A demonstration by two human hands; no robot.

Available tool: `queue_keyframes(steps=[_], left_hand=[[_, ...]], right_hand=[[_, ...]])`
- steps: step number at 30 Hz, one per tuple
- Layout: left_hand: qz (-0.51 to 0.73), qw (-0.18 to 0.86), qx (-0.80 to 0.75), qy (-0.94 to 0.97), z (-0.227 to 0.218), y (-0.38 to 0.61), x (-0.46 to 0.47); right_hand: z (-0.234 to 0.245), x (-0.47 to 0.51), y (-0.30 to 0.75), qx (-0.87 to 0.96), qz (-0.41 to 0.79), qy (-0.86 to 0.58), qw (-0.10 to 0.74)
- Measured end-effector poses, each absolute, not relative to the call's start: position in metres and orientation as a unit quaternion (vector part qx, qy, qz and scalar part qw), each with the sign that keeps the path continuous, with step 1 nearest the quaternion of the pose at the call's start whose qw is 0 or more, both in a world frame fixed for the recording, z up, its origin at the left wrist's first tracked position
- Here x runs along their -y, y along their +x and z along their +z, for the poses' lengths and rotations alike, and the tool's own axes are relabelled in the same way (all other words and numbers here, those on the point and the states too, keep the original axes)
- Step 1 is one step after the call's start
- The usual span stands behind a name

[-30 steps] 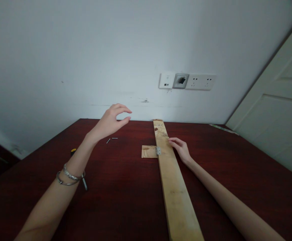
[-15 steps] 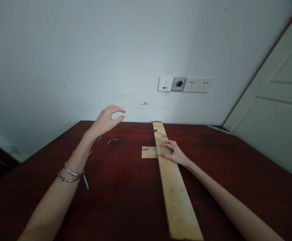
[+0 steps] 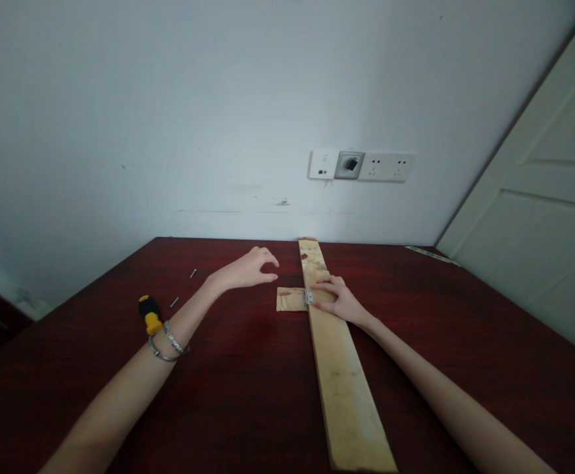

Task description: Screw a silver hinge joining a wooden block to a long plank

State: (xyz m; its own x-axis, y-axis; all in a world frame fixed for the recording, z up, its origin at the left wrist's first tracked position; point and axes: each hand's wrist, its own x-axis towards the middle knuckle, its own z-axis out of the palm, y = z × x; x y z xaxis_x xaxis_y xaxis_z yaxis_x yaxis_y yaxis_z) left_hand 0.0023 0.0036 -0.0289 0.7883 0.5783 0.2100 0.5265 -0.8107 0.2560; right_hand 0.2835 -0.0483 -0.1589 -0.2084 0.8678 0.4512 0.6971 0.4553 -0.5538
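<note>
My left hand (image 3: 250, 268) hovers above the dark red table, thumb and fingers apart, with nothing seen between them. To its right, a small wooden piece (image 3: 290, 299) butts against the left side of a long wooden plank (image 3: 344, 375). A small metal hinge (image 3: 308, 297) lies across the joint between them. My right hand (image 3: 339, 299) rests on the plank, its thumb and fingertips pinching at the hinge's right side. A screwdriver (image 3: 149, 313) with a black and yellow handle lies by my left wrist, its shaft hidden under the forearm.
Two screws (image 3: 193, 272) (image 3: 174, 302) lie left of my left forearm on the table (image 3: 248, 395). Behind stands a white wall with a row of sockets (image 3: 386, 167). A panelled door (image 3: 544, 197) is on the right, near a thin strip (image 3: 430, 255) on the table.
My left hand has moved right and down towards the small wooden piece, uncovering the screwdriver handle; its forearm now covers some of the screws. My right hand stays at the hinge.
</note>
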Motion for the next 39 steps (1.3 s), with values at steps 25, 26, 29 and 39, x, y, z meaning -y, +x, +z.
queue_keyframes(steps=[25, 26, 29, 39], left_hand=[[0.116, 0.09, -0.298, 0.943, -0.0349, 0.0026, -0.0082], [0.116, 0.09, -0.298, 0.943, -0.0348, 0.0025, -0.0079], [0.116, 0.092, -0.3, 0.942, -0.0338, 0.0025, -0.0063], [0.102, 0.082, -0.307, 0.943, -0.0352, 0.0018, -0.0082]], right_hand=[[-0.158, 0.0492, 0.2834, 0.766, 0.13, -0.512, 0.366], [-0.158, 0.0492, 0.2833, 0.767, 0.128, -0.512, 0.365], [-0.1577, 0.0495, 0.283, 0.768, 0.124, -0.51, 0.368], [-0.1604, 0.0482, 0.2846, 0.77, 0.126, -0.503, 0.373]])
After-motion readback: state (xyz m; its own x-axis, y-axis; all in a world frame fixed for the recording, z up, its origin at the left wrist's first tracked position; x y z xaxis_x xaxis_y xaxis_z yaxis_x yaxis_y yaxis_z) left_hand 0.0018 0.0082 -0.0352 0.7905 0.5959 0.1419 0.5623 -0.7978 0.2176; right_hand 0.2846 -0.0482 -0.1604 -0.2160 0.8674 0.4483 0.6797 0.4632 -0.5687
